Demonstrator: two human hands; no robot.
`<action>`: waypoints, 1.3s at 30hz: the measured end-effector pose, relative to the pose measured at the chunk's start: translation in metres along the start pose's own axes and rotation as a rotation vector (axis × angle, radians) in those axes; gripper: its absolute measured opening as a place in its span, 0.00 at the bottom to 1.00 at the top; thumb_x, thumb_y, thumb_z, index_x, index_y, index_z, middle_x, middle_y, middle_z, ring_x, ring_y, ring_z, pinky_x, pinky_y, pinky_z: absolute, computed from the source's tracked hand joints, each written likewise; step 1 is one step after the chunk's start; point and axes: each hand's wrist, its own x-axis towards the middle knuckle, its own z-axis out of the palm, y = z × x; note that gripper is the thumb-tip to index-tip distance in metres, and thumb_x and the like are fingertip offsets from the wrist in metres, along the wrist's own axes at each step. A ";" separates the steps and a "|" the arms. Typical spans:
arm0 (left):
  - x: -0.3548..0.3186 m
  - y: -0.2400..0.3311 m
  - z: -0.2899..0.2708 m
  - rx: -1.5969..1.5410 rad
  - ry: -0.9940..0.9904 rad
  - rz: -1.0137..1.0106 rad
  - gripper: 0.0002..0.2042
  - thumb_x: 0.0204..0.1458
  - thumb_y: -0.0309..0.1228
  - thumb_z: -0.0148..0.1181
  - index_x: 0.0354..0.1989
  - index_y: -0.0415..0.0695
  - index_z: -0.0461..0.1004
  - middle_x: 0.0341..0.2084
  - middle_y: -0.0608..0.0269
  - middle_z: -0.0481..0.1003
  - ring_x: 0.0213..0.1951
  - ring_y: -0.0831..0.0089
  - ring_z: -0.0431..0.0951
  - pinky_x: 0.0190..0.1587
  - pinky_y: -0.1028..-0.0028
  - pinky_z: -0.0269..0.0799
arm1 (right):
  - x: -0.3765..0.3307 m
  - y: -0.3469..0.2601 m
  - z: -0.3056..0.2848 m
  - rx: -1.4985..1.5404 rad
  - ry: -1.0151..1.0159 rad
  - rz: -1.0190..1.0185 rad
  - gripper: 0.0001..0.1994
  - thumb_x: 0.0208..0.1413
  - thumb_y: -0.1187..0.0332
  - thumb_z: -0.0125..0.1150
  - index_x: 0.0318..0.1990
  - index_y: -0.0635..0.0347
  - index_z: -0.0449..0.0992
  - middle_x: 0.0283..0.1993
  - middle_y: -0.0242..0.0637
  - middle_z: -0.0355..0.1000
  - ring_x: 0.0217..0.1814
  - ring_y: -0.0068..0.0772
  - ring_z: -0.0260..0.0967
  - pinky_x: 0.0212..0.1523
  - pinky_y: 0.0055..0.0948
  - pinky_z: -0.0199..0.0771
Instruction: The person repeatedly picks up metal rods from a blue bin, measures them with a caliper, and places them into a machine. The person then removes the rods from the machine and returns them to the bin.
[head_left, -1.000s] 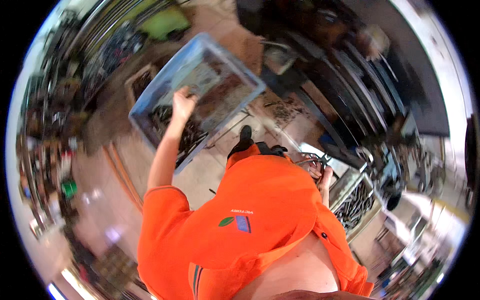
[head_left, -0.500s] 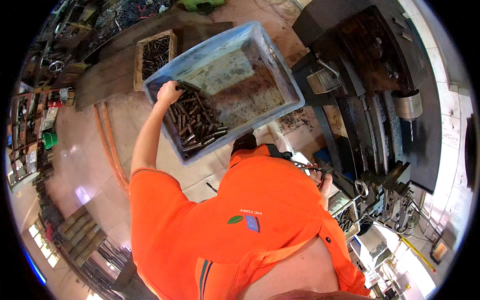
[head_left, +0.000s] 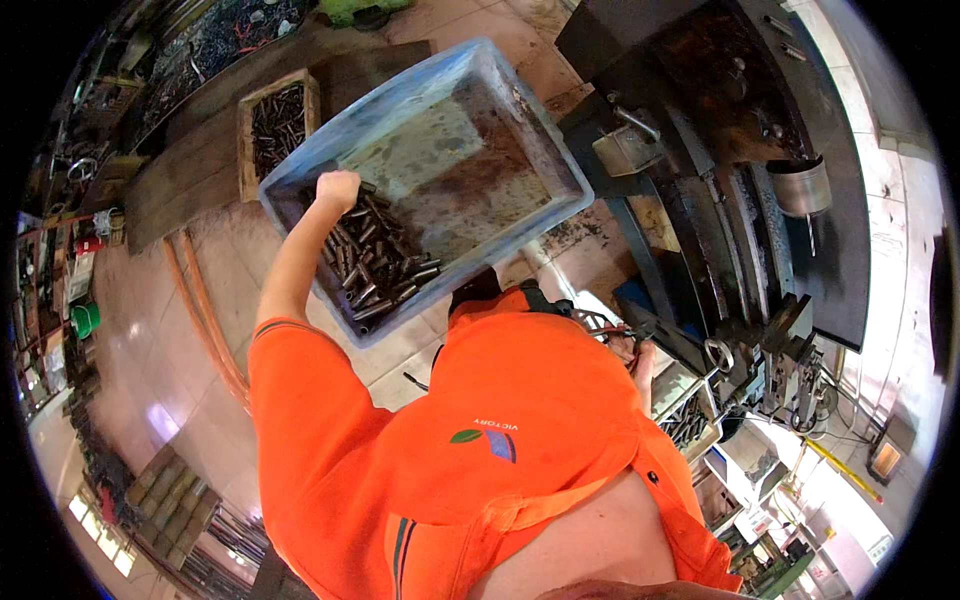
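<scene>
My left hand [head_left: 339, 190] reaches into a large blue plastic bin [head_left: 440, 128], its fingers closed over the left end. Below it lies a heap of short dark metal tubes [head_left: 372, 250], gathered in the bin's near left corner. What the fingers hold, if anything, is hidden under the hand. At my right side, beyond the orange shirt, my right hand [head_left: 640, 362] is partly covered. Its fingers are curled by dark metal parts [head_left: 612, 330] next to the machine, and I cannot make out what they grip.
A wooden box of small metal pieces [head_left: 278, 135] stands left of the bin. To the right is a dark lathe-like machine [head_left: 740, 250] with a handwheel [head_left: 718, 354]. Orange strips [head_left: 205, 310] lie on the tiled floor. Shelving [head_left: 62, 300] lines the far left.
My left hand has turned and sits slightly lower over the heap, its knuckles now hiding the dark piece seen by the fingers before. The view has shifted a little; my right hand stays by the machine.
</scene>
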 end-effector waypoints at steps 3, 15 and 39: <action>-0.013 -0.006 -0.003 -0.057 0.072 -0.081 0.08 0.40 0.25 0.53 0.28 0.41 0.76 0.31 0.52 0.76 0.36 0.57 0.76 0.36 0.63 0.72 | 0.001 -0.002 -0.008 0.049 0.041 0.020 0.12 0.47 0.60 0.49 0.20 0.57 0.61 0.17 0.25 0.50 0.17 0.16 0.46 0.19 0.16 0.48; -0.098 0.131 -0.145 -2.179 -0.065 0.422 0.13 0.48 0.28 0.56 0.35 0.29 0.68 0.15 0.57 0.71 0.19 0.64 0.76 0.26 0.71 0.75 | -0.019 -0.060 0.096 -0.507 -0.040 -0.141 0.13 0.46 0.74 0.44 0.40 0.63 0.69 0.38 0.38 0.71 0.18 0.15 0.51 0.17 0.17 0.50; -0.104 0.353 -0.241 -1.496 -0.726 0.732 0.12 0.48 0.31 0.58 0.32 0.32 0.71 0.17 0.56 0.73 0.18 0.66 0.76 0.19 0.75 0.70 | -0.061 -0.051 0.139 -0.956 0.265 -0.376 0.12 0.31 0.71 0.51 0.27 0.68 0.67 0.25 0.32 0.62 0.29 0.23 0.56 0.31 0.22 0.59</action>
